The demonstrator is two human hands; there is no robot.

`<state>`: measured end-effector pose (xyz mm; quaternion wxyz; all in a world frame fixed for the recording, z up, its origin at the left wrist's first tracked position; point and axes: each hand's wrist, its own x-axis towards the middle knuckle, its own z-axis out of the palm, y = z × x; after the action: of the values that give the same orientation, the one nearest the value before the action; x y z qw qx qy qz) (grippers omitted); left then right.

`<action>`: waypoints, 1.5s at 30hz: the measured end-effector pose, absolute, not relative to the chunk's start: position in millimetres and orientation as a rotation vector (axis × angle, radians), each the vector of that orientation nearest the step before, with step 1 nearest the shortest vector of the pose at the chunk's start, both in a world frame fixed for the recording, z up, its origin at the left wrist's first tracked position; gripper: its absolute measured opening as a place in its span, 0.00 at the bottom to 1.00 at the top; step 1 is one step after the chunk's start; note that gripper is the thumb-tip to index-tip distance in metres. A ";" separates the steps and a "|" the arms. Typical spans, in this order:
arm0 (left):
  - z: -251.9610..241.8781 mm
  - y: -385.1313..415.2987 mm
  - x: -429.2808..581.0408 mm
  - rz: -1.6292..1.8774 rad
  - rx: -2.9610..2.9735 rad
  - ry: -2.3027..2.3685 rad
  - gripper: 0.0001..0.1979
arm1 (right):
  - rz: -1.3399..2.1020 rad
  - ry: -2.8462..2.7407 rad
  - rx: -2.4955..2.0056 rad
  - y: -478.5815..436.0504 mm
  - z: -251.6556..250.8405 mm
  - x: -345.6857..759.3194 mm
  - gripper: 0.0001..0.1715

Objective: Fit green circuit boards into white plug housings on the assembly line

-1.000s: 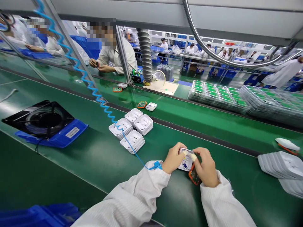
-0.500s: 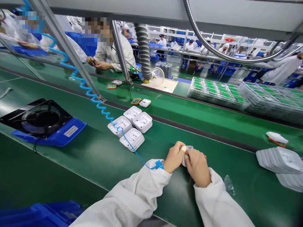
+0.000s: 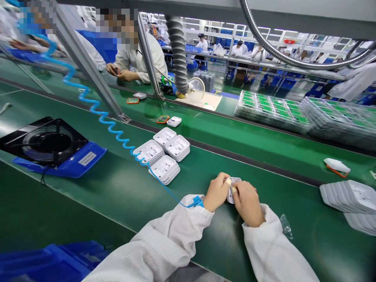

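Between my hands, low over the green bench, is a white plastic housing point(image 3: 231, 197) with a hollow inside face. My left hand point(image 3: 217, 192) grips its left side, the thumb on the near rim. My right hand point(image 3: 249, 201) closes on it from the right, fingers bent over the inside and hiding much of it. Pale covers sit on some fingertips. A blue wrist strap point(image 3: 196, 201) with a coiled cord circles my left wrist. Left of my hands stand stacks of similar white housings point(image 3: 164, 168).
A black fan point(image 3: 55, 141) lies on a blue bin at left. Leaning white housings point(image 3: 349, 196) stand at right, near a clear plastic scrap point(image 3: 285, 227). Beyond the dark rail, an orange-edged board point(image 3: 162, 119) lies on the green belt; trays of green boards point(image 3: 273, 109) stand behind. A co-worker point(image 3: 141, 58) sits opposite.
Both hands stay on the housing, with the right fingers shifted slightly and more of its inside showing. Small parts on the belt have slid left. The view has tilted a little.
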<state>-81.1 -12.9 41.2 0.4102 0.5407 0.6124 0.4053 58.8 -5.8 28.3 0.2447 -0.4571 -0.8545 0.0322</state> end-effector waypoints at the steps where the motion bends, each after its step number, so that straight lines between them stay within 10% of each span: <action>1: 40.7 -12.7 -81.3 1.021 1.357 1.550 0.10 | 0.094 -2.342 -1.239 -5.6 27.4 58.8 0.09; 31: 50.9 -5.5 -102.0 0.865 1.683 1.472 0.14 | -0.039 -2.279 -1.374 -1.3 15.5 67.9 0.14; 34: 50.5 -6.1 -102.5 0.881 1.777 1.356 0.15 | 0.215 -2.312 -1.305 1.1 21.9 69.2 0.24; 45: 38.1 -7.7 -92.4 0.904 1.792 1.507 0.13 | 0.823 -2.225 -1.351 -0.1 21.6 60.4 0.13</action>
<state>-92.4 -7.7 38.1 0.3104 0.6787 0.5708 0.3424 60.4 -0.1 21.6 0.2044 -0.4844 -0.7979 0.2950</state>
